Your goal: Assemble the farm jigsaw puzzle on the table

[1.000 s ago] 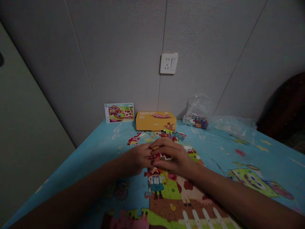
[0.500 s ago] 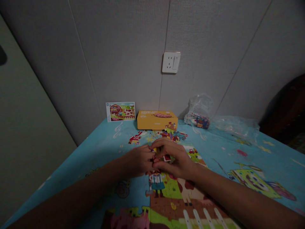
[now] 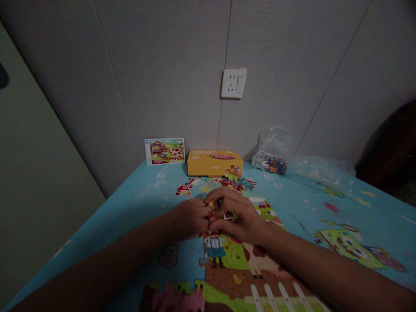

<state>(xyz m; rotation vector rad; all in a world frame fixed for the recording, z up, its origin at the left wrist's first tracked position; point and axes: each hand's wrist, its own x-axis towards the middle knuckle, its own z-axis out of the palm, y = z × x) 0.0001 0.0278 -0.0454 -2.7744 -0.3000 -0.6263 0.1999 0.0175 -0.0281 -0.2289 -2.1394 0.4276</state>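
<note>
My left hand (image 3: 191, 219) and my right hand (image 3: 238, 216) meet over the upper left edge of a partly joined farm jigsaw puzzle (image 3: 227, 284). Fingers of both hands are bent and their tips touch around a small puzzle piece, which they mostly cover. A bit of red with a white edge (image 3: 228, 215) shows under my right hand's arched fingers. Below the hands the puzzle shows a figure in a teal skirt (image 3: 215, 249), a cow and a white fence. A pink pig section (image 3: 175, 299) extends at the lower left.
Loose puzzle pieces (image 3: 234, 184) and a red barn section (image 3: 186, 187) lie beyond the hands. Against the wall stand a picture card (image 3: 165, 151), a yellow box (image 3: 214, 163) and a clear bag of pieces (image 3: 272, 154). Crumpled plastic (image 3: 321, 171) lies on the blue patterned tablecloth (image 3: 136, 199).
Both hands stay at the same spot with fingertips together. My right hand's fingers have shifted slightly, and less of the red, white-edged bit shows. The view has tilted very slightly.
</note>
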